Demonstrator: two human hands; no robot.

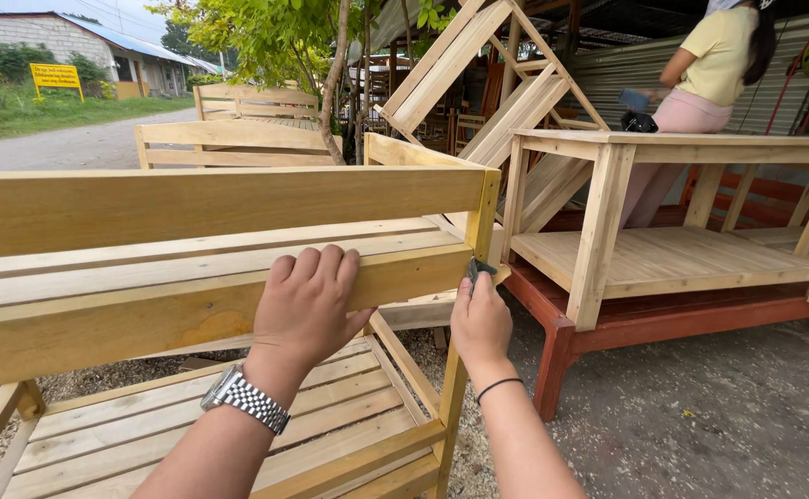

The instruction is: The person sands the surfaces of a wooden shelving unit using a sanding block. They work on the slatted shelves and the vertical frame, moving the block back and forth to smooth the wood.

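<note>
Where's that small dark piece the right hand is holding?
In the head view, the small dark piece sits pinched in the right hand, against the wooden bench's right-end post, right of the left hand.

left hand flat, right hand pinching

Dark scrap — mostly hidden, kind unclear

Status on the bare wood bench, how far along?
Done: the pale unpainted wooden bench stands fully assembled, slats and rails in place. In hand: left hand braces the back rail; right hand presses a small dark pad, possibly abrasive, against the end post. Left: all its wood is still bare, unlike the red-brown painted frame nearby.
</note>
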